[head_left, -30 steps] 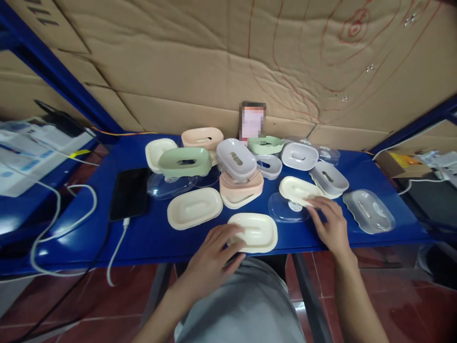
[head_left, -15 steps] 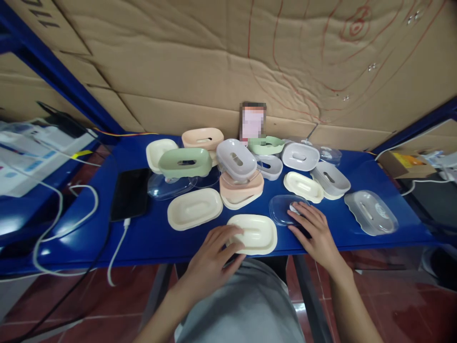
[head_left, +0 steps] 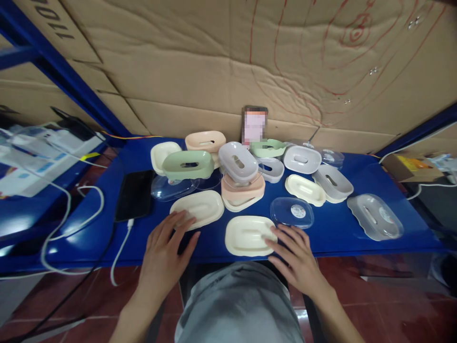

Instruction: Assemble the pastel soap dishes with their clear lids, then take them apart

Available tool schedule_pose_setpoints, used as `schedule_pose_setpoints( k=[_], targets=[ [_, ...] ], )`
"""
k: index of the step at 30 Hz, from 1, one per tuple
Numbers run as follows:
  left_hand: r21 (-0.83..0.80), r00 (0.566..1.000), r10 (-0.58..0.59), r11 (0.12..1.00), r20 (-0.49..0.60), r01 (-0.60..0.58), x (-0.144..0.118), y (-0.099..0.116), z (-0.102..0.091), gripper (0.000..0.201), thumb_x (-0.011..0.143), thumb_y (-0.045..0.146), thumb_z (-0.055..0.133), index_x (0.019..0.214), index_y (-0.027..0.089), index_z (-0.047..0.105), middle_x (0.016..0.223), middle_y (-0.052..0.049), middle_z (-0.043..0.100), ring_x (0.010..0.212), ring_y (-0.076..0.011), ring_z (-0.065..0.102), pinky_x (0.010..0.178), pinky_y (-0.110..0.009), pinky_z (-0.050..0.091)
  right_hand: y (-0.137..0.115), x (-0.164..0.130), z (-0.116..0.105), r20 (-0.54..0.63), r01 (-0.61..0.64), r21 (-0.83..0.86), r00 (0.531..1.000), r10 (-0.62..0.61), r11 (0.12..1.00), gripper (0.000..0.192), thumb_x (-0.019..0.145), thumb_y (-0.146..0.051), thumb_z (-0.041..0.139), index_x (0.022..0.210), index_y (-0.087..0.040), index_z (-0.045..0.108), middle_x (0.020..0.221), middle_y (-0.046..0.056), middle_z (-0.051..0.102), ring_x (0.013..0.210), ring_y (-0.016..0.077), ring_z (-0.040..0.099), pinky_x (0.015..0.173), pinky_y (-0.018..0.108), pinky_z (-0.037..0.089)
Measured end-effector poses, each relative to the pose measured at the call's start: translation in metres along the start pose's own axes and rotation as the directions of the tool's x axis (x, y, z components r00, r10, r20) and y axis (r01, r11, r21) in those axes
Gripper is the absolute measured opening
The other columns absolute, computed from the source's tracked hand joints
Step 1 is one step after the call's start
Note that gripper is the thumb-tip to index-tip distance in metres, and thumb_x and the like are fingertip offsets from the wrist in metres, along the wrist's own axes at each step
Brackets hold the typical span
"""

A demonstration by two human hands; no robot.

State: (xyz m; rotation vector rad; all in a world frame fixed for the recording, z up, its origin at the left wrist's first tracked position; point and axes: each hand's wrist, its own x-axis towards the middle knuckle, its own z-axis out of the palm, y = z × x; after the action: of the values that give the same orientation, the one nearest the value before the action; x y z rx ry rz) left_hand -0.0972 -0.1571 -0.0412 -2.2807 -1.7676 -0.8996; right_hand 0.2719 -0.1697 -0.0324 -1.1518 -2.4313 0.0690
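Observation:
My left hand [head_left: 169,245] is open, its fingertips over the near-left edge of a cream oval soap dish tray [head_left: 203,208]. Fingers apart, my right hand [head_left: 294,255] rests by the right end of a second cream tray [head_left: 246,236] near the table's front edge. Just beyond that hand lies a clear plastic lid [head_left: 285,211] with a round white sticker. Behind the trays sit a green soap dish [head_left: 187,165], a grey-lilac one [head_left: 238,162] and a peach one [head_left: 243,185] with a cream tray under it. Whether my fingertips touch the trays I cannot tell.
A phone [head_left: 254,126] leans on the cardboard at the back. A black device [head_left: 134,195] with a white cable lies left. A lidded grey soap dish [head_left: 374,216] is at the right, with another cream tray [head_left: 305,189] and a grey dish [head_left: 332,182] inward of it.
My left hand has moved left from the front cream tray to the left one. My right hand has come off the clear lid, toward me and left, to the front tray.

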Motion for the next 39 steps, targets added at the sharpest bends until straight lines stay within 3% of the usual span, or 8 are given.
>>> schedule_pose_setpoints(
  k=[6, 12, 17, 20, 23, 29, 34, 39],
  targets=[
    [-0.160, 0.998, -0.019, 0.987, -0.053, 0.011, -0.008, 0.007, -0.003, 0.017, 0.103, 0.018, 0.065, 0.119, 0.025, 0.067, 0.121, -0.009, 0.073, 0.117, -0.0307, 0.069, 0.102, -0.050, 0.054, -0.026, 0.018, 0.009, 0.043, 0.029, 0.064, 0.999, -0.031, 0.998, 0.035, 0.106, -0.023, 0.061, 0.140, -0.030, 0.067, 0.152, 0.005, 0.066, 0.146, 0.0277, 0.054, 0.116, 0.053, 0.049],
    [-0.119, 0.995, -0.058, 0.992, -0.079, 0.048, -0.008, 0.007, -0.005, 0.018, 0.102, 0.018, 0.067, 0.119, 0.025, 0.068, 0.121, -0.010, 0.073, 0.118, -0.0318, 0.069, 0.102, -0.051, 0.053, -0.028, 0.024, 0.008, 0.044, 0.038, 0.112, 0.998, -0.044, 0.993, 0.037, 0.107, -0.025, 0.059, 0.144, -0.028, 0.065, 0.154, 0.007, 0.064, 0.147, 0.0269, 0.055, 0.120, 0.053, 0.047],
    [-0.098, 0.989, -0.066, 0.994, -0.136, 0.053, -0.009, 0.015, -0.003, 0.028, 0.100, 0.011, 0.064, 0.125, 0.025, 0.067, 0.132, -0.013, 0.069, 0.125, -0.0343, 0.066, 0.108, -0.058, 0.051, 0.013, 0.008, -0.007, -0.103, -0.125, 0.051, 0.986, 0.129, 0.991, 0.047, 0.108, -0.024, 0.057, 0.154, -0.030, 0.056, 0.161, 0.009, 0.057, 0.150, 0.0292, 0.052, 0.121, 0.055, 0.043],
    [-0.157, 0.992, 0.079, 0.983, -0.099, -0.094, -0.009, 0.035, -0.003, 0.032, 0.099, 0.012, 0.066, 0.127, 0.027, 0.067, 0.130, -0.011, 0.071, 0.122, -0.0305, 0.068, 0.107, -0.053, 0.053, 0.049, -0.004, -0.020, -0.161, -0.315, -0.038, 0.938, 0.305, 0.948, 0.048, 0.109, -0.029, 0.054, 0.157, -0.032, 0.053, 0.166, 0.009, 0.051, 0.155, 0.0343, 0.045, 0.122, 0.062, 0.038],
    [-0.238, 0.964, 0.266, 0.937, 0.008, -0.257, -0.006, 0.054, 0.000, 0.028, 0.100, 0.018, 0.068, 0.127, 0.025, 0.068, 0.130, -0.011, 0.073, 0.121, -0.0288, 0.069, 0.106, -0.049, 0.055, 0.079, -0.011, -0.029, -0.194, -0.368, -0.069, 0.917, 0.349, 0.927, 0.044, 0.111, -0.033, 0.049, 0.155, -0.032, 0.056, 0.165, 0.010, 0.052, 0.155, 0.0356, 0.044, 0.121, 0.065, 0.037],
    [-0.266, 0.949, 0.309, 0.921, 0.056, -0.284, -0.003, 0.066, 0.010, 0.018, 0.102, 0.017, 0.066, 0.119, 0.022, 0.068, 0.129, -0.011, 0.074, 0.123, -0.0275, 0.071, 0.109, -0.048, 0.053, 0.099, -0.003, -0.040, -0.219, -0.325, -0.102, 0.929, 0.297, 0.940, 0.039, 0.111, -0.035, 0.053, 0.148, -0.033, 0.062, 0.157, 0.009, 0.061, 0.149, 0.0339, 0.052, 0.118, 0.062, 0.041],
    [-0.257, 0.961, 0.272, 0.933, 0.048, -0.251, -0.007, 0.059, 0.010, 0.022, 0.101, 0.016, 0.067, 0.122, 0.023, 0.067, 0.133, -0.012, 0.072, 0.123, -0.0277, 0.070, 0.106, -0.048, 0.054, 0.081, 0.006, -0.034, 0.035, -0.148, -0.068, 0.988, 0.151, 0.987, 0.057, 0.104, -0.048, 0.066, 0.158, -0.035, 0.052, 0.165, 0.008, 0.053, 0.156, 0.0338, 0.044, 0.123, 0.063, 0.040],
    [-0.255, 0.962, 0.268, 0.935, 0.047, -0.248, -0.006, 0.057, 0.008, 0.022, 0.100, 0.015, 0.068, 0.121, 0.022, 0.068, 0.135, -0.013, 0.071, 0.122, -0.0289, 0.070, 0.104, -0.048, 0.054, 0.063, 0.003, -0.023, 0.005, -0.151, -0.043, 0.988, 0.151, 0.988, 0.055, 0.106, -0.041, 0.064, 0.159, -0.036, 0.051, 0.162, 0.008, 0.057, 0.155, 0.0329, 0.047, 0.120, 0.061, 0.044]
  ],
)
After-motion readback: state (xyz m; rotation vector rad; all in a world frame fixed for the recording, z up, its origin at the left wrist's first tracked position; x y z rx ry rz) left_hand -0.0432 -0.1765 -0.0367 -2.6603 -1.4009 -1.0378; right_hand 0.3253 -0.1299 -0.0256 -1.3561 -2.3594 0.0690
